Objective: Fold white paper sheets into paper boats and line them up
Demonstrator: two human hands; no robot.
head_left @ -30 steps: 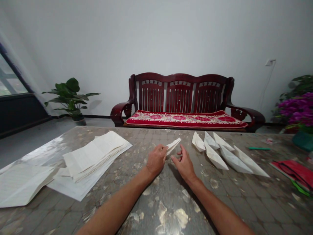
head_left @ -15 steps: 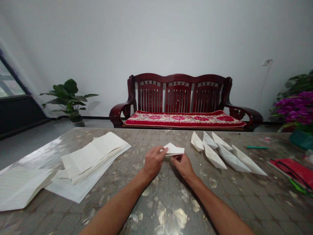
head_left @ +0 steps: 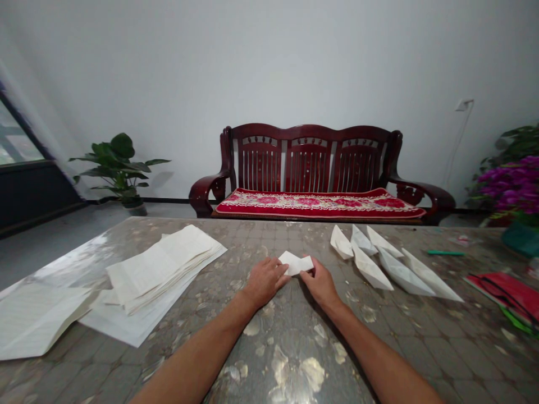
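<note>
A small piece of folded white paper point(head_left: 295, 262) is held between my two hands over the middle of the table. My left hand point(head_left: 266, 279) grips its left end, with the thumb at its near edge. At the right end, the thumb and fingers of my right hand point(head_left: 319, 281) pinch it. Its far edge shows a raised point on the left, a dip in the middle and a corner on the right. Several folded paper boats point(head_left: 373, 269) stand grouped to the right of my right hand. Off to the left lies a stack of paper sheets point(head_left: 162, 266).
A folded paper sheet point(head_left: 37, 320) lies at the table's left edge. On the right are a green pen point(head_left: 445, 253), a red notebook point(head_left: 503, 294) and a pot of purple flowers point(head_left: 511, 185). Behind the patterned table point(head_left: 290, 336) stands a wooden bench point(head_left: 305, 163) with a red cushion.
The folded paper has tilted, its right part now bent up with a dip in the middle. My left thumb has come down to its near edge, and my right fingers have shifted up its end.
</note>
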